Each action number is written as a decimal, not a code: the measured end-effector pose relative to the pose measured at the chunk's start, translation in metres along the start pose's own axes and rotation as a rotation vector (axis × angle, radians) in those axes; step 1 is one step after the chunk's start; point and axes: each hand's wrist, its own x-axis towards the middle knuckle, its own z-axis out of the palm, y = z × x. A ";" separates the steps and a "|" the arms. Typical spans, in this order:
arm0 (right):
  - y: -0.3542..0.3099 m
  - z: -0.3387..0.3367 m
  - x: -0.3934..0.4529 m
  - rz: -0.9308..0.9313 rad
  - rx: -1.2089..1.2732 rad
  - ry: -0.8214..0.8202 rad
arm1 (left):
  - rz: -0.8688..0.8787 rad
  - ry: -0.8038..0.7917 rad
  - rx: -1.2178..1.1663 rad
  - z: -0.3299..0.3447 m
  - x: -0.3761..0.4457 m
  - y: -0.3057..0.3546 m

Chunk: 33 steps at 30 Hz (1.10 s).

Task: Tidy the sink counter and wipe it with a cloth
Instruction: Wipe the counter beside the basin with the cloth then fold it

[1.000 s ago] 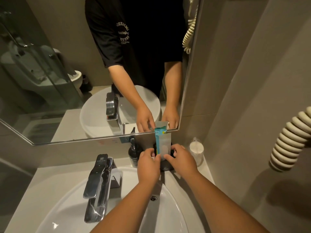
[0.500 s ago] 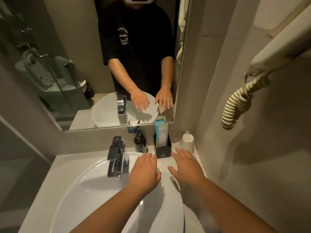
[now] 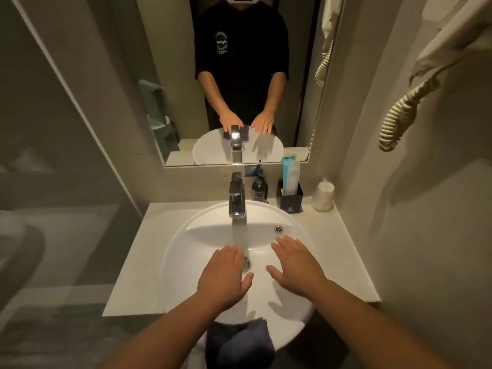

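The person is holding the left hand (image 3: pixel 225 278) and right hand (image 3: pixel 296 265) flat and empty over the basin (image 3: pixel 186 251), probably ready to take the dark cloth (image 3: pixel 239 342) draped at its front edge; toiletries are standing along the counter (image 3: pixel 343 249)'s back edge.

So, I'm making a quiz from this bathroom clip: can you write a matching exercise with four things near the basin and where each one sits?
Things
1. dark pump bottle
2. black holder
3. dark cloth
4. white wrapped cup

Places
A. draped over the basin's near rim
B. far right corner of the counter, by the wall
C. just right of the tap
D. between the bottle and the cup, with a blue-and-white packet standing in it

Pairs: 1-C, 2-D, 3-A, 4-B
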 end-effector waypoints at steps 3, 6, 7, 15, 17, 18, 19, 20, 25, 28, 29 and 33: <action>-0.029 0.012 -0.024 0.010 0.019 -0.020 | 0.006 -0.021 0.037 -0.003 -0.036 -0.013; -0.054 0.024 -0.050 0.019 0.044 -0.046 | -0.007 -0.081 0.021 0.000 -0.071 -0.023; -0.060 0.027 -0.059 0.014 0.046 -0.055 | -0.005 -0.095 0.007 0.003 -0.081 -0.026; -0.071 0.046 -0.109 -0.065 0.068 -0.224 | 0.067 -0.146 -0.110 0.033 -0.136 -0.026; -0.067 0.054 -0.114 -0.108 0.062 -0.268 | 0.110 -0.145 -0.106 0.042 -0.137 -0.025; -0.064 0.057 -0.115 -0.139 0.047 -0.280 | 0.135 -0.150 -0.090 0.045 -0.134 -0.024; -0.061 0.060 -0.113 -0.168 0.029 -0.289 | 0.161 -0.160 -0.066 0.047 -0.130 -0.024; -0.059 0.063 -0.110 -0.194 0.007 -0.300 | 0.191 -0.171 -0.031 0.050 -0.125 -0.024; -0.055 0.078 -0.090 -0.283 -0.018 -0.350 | 0.257 -0.276 0.008 0.064 -0.104 -0.026; -0.053 0.084 -0.089 -0.312 0.028 -0.308 | 0.257 -0.281 -0.029 0.070 -0.103 -0.027; -0.053 0.085 -0.091 -0.322 0.040 -0.278 | 0.262 -0.264 -0.031 0.070 -0.104 -0.028; -0.058 0.077 -0.103 -0.333 0.071 -0.181 | 0.235 -0.218 0.009 0.059 -0.115 -0.023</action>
